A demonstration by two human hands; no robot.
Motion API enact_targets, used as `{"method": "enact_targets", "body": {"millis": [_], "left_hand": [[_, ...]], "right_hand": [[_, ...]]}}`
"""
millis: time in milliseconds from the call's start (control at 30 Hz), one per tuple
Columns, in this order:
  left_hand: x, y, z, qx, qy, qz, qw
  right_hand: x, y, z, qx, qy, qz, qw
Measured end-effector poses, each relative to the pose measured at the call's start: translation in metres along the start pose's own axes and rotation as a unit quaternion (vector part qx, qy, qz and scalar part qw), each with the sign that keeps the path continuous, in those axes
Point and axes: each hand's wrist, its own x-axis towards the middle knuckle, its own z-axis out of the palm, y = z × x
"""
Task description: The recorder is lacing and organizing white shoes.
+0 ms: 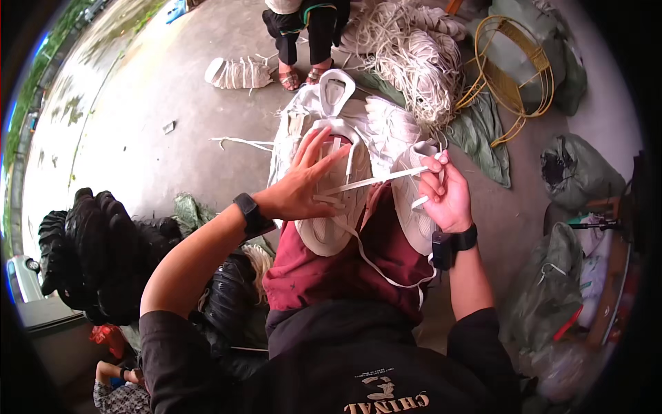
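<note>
A white sneaker [329, 231] lies across my thighs, its toe toward me. My left hand [293, 190] rests on it with the fingers spread over the tongue and eyelets. From its lacing a flat white shoelace [376, 181] runs taut to my right hand [447, 193], whose fingertips are pinched on it. Beneath the right hand lies a second white sneaker [412, 207] on my other thigh. The lace's loose end [386, 276] hangs in a curve over my dark red trousers [310, 276].
More white shoes [383, 127] are piled just beyond my knees. Another person's sandaled feet [289, 77] stand near a lace-wrapped bundle [238, 74]. A heap of white laces [420, 62] and a yellow metal-framed chair [514, 69] are at far right. Black bundles [103, 255] and grey sacks [579, 169] flank me.
</note>
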Motion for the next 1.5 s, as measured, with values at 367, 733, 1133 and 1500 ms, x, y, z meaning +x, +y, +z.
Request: {"method": "enact_targets", "body": {"millis": [367, 733, 1133, 1500], "left_hand": [[-0.001, -0.005, 0.01, 0.028, 0.013, 0.002, 1.0], [0.001, 0.005, 0.006, 0.056, 0.005, -0.021, 0.998], [0.005, -0.009, -0.002, -0.095, -0.063, -0.068, 0.991], [-0.003, -0.022, -0.003, -0.036, -0.023, 0.008, 0.999]], "right_hand": [[-0.001, -0.005, -0.003, -0.031, 0.018, -0.049, 0.998], [-0.029, -0.01, 0.04, -0.141, 0.031, -0.141, 0.979], [-0.113, 0.101, 0.107, -0.552, -0.301, 0.043, 0.777], [-0.079, 0.126, 0.054, -0.745, -0.065, -0.099, 0.656]]}}
